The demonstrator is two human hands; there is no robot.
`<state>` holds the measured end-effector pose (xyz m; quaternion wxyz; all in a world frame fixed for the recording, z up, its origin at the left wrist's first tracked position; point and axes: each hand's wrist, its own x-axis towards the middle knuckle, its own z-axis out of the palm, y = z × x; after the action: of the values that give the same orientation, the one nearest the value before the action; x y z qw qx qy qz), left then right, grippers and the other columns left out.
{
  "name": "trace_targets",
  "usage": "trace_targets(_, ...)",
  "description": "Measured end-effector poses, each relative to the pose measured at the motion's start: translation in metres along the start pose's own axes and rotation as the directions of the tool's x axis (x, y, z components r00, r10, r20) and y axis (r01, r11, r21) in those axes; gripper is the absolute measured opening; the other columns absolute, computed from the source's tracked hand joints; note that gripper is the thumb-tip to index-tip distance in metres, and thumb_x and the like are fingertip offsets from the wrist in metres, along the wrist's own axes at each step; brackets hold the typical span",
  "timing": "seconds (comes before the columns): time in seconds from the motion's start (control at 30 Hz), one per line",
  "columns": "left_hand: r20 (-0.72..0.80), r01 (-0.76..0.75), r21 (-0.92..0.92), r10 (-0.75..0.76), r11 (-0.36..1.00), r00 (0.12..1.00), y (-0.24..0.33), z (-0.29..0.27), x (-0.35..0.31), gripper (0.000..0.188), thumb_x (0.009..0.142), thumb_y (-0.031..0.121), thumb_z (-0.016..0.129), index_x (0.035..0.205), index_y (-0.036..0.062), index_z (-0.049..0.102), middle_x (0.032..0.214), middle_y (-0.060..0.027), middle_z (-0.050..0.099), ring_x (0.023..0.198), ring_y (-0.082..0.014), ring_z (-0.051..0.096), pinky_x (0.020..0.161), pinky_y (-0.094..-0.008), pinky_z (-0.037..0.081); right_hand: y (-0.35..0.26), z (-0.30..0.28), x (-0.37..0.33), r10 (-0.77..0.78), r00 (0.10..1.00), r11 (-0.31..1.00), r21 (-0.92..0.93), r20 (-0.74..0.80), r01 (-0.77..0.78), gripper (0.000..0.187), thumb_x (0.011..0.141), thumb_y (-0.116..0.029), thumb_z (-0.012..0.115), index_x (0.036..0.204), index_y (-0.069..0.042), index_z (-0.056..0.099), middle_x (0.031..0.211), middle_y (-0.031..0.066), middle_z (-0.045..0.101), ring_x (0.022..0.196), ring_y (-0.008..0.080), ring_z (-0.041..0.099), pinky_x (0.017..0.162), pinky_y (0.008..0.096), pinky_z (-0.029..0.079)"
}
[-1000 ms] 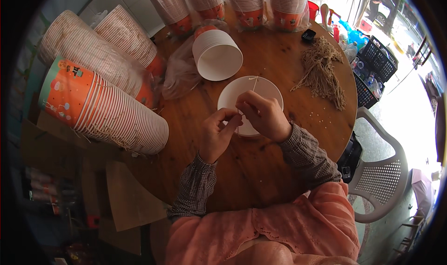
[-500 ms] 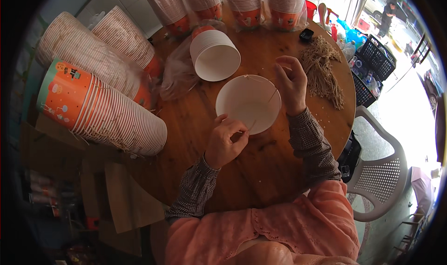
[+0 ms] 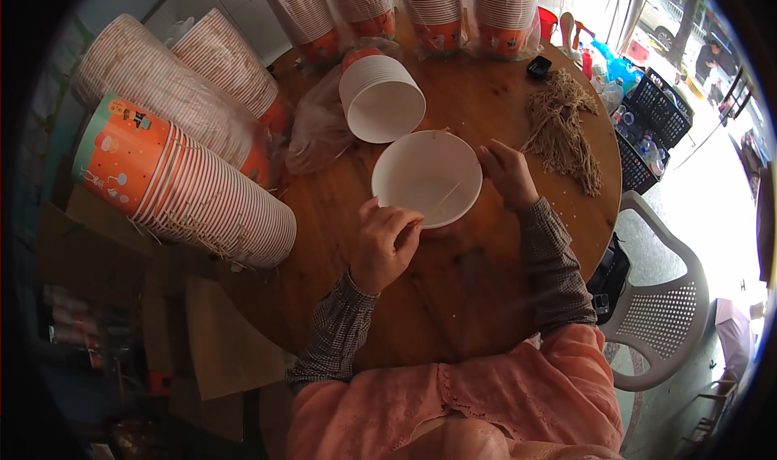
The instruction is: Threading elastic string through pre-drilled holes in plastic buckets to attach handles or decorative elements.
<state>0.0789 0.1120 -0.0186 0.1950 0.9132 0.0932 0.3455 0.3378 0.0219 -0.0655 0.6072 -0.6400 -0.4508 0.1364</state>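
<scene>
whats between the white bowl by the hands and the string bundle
In the head view, the right hand lies between the white bowl and the string bundle.

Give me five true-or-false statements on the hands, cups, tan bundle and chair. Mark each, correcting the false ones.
1. The left hand is at the near side of the open white cup. True.
2. The tan bundle lies left of that white cup. False: the tan bundle lies to its right.
3. The right hand is at the cup's right side. True.
4. The chair is black. False: the chair is pale.
5. Wrapped cup stacks line the far side of the table. True.
</scene>
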Motion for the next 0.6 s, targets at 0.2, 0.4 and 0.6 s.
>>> trace_targets(0.2, -0.080, 0.013, 0.119, -0.003, 0.993, 0.997, -0.014, -0.001, -0.011, 0.015, 0.083, 0.016, 0.071, 0.097, 0.0119, 0.067, 0.090, -0.0008, 0.065, 0.089, -0.0191, 0.062, 0.099, -0.0422, 0.036, -0.043, 0.025, -0.064, -0.356, 0.917, 0.890, -0.234, 0.180, 0.391, 0.015, 0.083, -0.009, 0.068, 0.096, -0.002, 0.064, 0.098, 0.0123, 0.063, 0.080, 0.0274, 0.065, 0.067, 0.0343, 0.054)
trace_targets(0.4, -0.056, 0.035, 0.209, -0.024, 0.977, 0.998, 0.010, -0.002, 0.018, 0.018, 0.083, 0.024, 0.071, 0.093, 0.0103, 0.067, 0.087, -0.0021, 0.063, 0.086, -0.0202, 0.061, 0.093, -0.0414, 0.039, -0.034, 0.052, -0.099, -0.474, 0.787, 0.760, -0.269, 0.394, 0.592, 0.030, 0.078, -0.010, 0.068, 0.107, -0.004, 0.062, 0.125, 0.0160, 0.055, 0.095, 0.0315, 0.065, 0.073, 0.0397, 0.056)
trace_targets(0.6, 0.035, -0.073, 0.415, 0.064, 0.907, 0.997, 0.006, -0.013, 0.033, 0.012, 0.077, 0.016, 0.073, 0.076, 0.0090, 0.062, 0.078, -0.0030, 0.060, 0.081, -0.0216, 0.059, 0.084, -0.0374, 0.040, -0.031, 0.064, -0.109, -0.416, 0.823, 0.850, -0.155, 0.386, 0.503, 0.026, 0.080, -0.009, 0.066, 0.105, -0.004, 0.063, 0.113, 0.0145, 0.059, 0.090, 0.0325, 0.065, 0.071, 0.0396, 0.056)
